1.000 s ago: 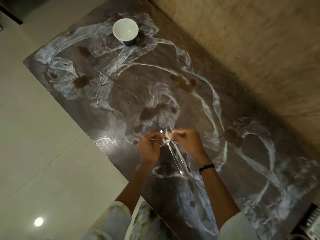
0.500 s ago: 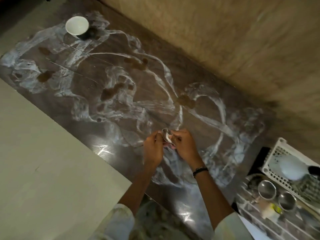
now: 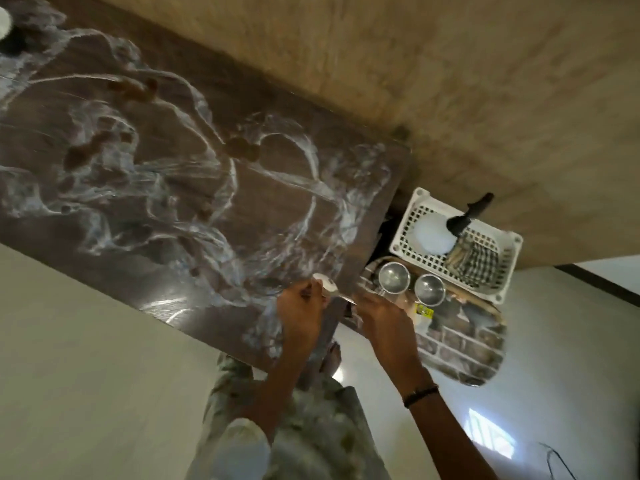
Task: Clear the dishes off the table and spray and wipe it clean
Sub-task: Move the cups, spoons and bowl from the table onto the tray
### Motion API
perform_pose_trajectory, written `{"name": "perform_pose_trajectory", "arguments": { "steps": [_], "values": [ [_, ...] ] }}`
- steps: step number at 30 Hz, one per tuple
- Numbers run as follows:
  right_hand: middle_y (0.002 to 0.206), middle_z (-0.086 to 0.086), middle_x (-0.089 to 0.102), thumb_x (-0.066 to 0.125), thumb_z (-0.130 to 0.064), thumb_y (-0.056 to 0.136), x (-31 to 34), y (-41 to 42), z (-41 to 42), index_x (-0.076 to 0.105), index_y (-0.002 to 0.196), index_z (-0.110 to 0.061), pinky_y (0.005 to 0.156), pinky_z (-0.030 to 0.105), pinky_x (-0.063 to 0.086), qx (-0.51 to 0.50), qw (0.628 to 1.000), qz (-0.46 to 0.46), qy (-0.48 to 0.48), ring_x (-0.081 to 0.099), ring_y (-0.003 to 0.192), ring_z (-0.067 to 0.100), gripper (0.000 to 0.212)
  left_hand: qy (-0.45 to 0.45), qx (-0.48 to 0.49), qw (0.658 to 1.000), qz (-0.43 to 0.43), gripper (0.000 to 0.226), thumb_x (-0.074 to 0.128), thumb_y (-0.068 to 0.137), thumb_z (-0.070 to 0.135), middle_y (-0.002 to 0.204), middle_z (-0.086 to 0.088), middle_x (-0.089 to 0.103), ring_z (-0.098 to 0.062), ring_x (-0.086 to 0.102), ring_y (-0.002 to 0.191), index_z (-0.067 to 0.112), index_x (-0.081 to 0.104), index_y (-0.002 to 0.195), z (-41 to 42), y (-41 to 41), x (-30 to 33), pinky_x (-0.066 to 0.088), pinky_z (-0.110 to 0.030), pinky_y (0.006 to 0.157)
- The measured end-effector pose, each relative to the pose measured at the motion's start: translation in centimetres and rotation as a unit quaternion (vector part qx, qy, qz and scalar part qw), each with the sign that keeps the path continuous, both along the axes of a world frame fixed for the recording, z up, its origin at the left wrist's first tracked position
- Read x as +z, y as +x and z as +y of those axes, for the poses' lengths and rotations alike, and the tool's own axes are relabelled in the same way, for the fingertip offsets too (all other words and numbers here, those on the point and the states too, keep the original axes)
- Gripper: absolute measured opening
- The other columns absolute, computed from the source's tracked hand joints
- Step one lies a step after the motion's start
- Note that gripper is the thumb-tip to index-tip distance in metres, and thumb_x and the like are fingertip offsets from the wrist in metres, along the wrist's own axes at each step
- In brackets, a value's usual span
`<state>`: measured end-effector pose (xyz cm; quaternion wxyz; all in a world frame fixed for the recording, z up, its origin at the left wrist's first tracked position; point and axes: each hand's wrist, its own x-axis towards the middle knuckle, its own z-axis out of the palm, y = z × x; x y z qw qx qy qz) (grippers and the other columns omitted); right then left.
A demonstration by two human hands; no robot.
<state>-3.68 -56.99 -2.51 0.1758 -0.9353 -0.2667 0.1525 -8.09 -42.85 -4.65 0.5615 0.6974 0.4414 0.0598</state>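
The dark table (image 3: pixel 145 268) is smeared with white swirls and several brown stains (image 3: pixel 242 148). My left hand (image 3: pixel 301 313) and my right hand (image 3: pixel 381 318) meet over the table's near right corner. Between them they pinch metal spoons (image 3: pixel 326 284); one spoon bowl shows above my left fingers. The handles are blurred. A white bowl (image 3: pixel 3 20) is cut off at the far left edge of the view.
To the right of the table stands a white basket (image 3: pixel 417 199) with a white spray bottle (image 3: pixel 433 237) and a checked cloth (image 3: pixel 479 261). Next to it, a brick-patterned tray (image 3: pixel 464 351) carries two steel cups (image 3: pixel 393 277). Pale floor lies below.
My view has swung right along the table. Both hands, still on the spoons, now sit at the right corner. The bowl slid to the left edge; basket and tray came into full view.
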Motion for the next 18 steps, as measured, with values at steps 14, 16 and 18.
{"name": "perform_pose_trajectory", "arguments": {
  "steps": [14,16,18],
  "values": [
    [0.092,0.01,0.073,0.076,0.014,0.064,-6.3,0.6,-20.6,0.076,0.088,-0.009,0.061,0.026,0.054,-0.124,0.991,-0.031,-0.04,0.071,0.075,0.028,0.034,-0.093,-0.259,0.957,0.087,0.042,0.052,0.09,0.008,0.119,-0.01,0.067,-0.024,0.064,0.107,0.014,0.055,0.131,-18.6,1.3,-3.0,0.047,-0.024,0.086],
    [0.09,0.009,0.074,0.076,0.012,0.065,-7.1,1.7,-21.7,0.076,0.085,-0.009,0.055,0.025,0.051,-0.143,0.987,-0.051,-0.048,0.07,0.07,0.028,0.03,-0.112,-0.296,0.945,0.082,0.05,0.051,0.089,0.004,0.125,-0.013,0.063,-0.024,0.062,0.11,0.012,0.046,0.138,-19.6,2.3,-3.8,0.049,-0.028,0.091],
    [0.091,0.009,0.074,0.076,0.012,0.065,-7.6,2.7,-22.2,0.077,0.087,-0.01,0.05,0.03,0.052,-0.166,0.983,-0.057,-0.05,0.07,0.068,0.029,0.031,-0.134,-0.318,0.934,0.091,0.056,0.054,0.087,0.003,0.13,-0.012,0.059,-0.024,0.06,0.111,0.014,0.041,0.141,-20.1,3.2,-4.2,0.049,-0.031,0.094]
  ]
}}
